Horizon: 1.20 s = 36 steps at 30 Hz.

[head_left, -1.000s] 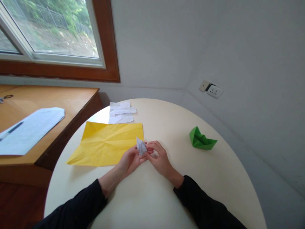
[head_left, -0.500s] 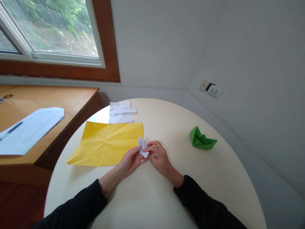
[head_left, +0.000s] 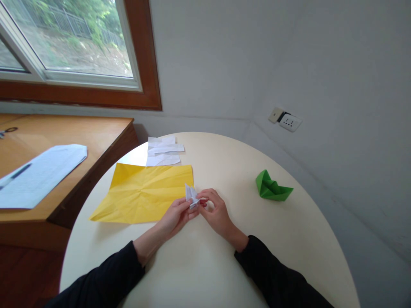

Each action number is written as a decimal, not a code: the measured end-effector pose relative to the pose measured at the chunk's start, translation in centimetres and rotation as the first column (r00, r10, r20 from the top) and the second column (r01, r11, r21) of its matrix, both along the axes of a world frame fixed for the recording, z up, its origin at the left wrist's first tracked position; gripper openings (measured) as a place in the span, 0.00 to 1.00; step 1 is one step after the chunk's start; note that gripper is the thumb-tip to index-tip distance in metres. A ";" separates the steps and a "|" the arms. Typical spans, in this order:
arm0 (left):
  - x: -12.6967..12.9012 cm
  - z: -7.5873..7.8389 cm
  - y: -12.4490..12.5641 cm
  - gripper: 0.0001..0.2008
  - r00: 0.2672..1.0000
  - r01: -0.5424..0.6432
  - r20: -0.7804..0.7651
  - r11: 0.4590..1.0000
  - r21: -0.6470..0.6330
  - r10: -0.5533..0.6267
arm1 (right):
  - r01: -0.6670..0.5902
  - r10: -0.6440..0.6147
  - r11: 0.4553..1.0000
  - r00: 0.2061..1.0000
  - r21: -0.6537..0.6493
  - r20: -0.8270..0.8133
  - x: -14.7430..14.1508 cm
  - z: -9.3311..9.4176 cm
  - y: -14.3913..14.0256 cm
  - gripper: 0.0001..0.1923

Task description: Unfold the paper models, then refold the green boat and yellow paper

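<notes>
One folded paper (head_left: 189, 192), white, pointed

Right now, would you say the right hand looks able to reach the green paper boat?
Probably yes: nothing visible stands between the right hand and the boat, though that hand pinches the folded white paper.

White folded paper (head_left: 192, 197) tipped from its flat face, separate peaks now showing at eleven o'clock, flap spread toward three, meeting the right hand (head_left: 215, 211)
</notes>
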<state>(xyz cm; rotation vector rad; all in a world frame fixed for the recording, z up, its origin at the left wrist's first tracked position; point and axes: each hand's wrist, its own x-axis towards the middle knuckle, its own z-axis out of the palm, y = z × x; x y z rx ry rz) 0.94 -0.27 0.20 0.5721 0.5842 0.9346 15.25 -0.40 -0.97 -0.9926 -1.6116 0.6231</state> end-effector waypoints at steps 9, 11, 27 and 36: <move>0.1 -0.3 0.0 0.09 0.999 0.049 -0.005 0.999 0.023 -0.048 | 0.041 -0.054 0.970 0.998 -0.240 -0.046 0.1 -0.7 0.5 0.07; 0.2 -0.8 0.0 0.11 0.998 0.047 -0.054 0.996 0.074 -0.043 | 0.037 -0.054 0.962 0.997 -0.270 -0.058 0.1 -0.7 0.6 0.08; 0.2 -2.0 0.0 0.13 0.788 -0.025 -0.514 0.852 0.524 0.339 | 0.083 -0.102 0.992 0.973 0.098 0.206 -0.4 0.1 -0.7 0.04; 0.3 -1.4 -0.7 0.08 0.645 0.055 -0.558 0.697 0.715 0.522 | 0.035 -0.034 0.999 0.990 -0.007 0.134 -0.3 -0.2 -0.5 0.07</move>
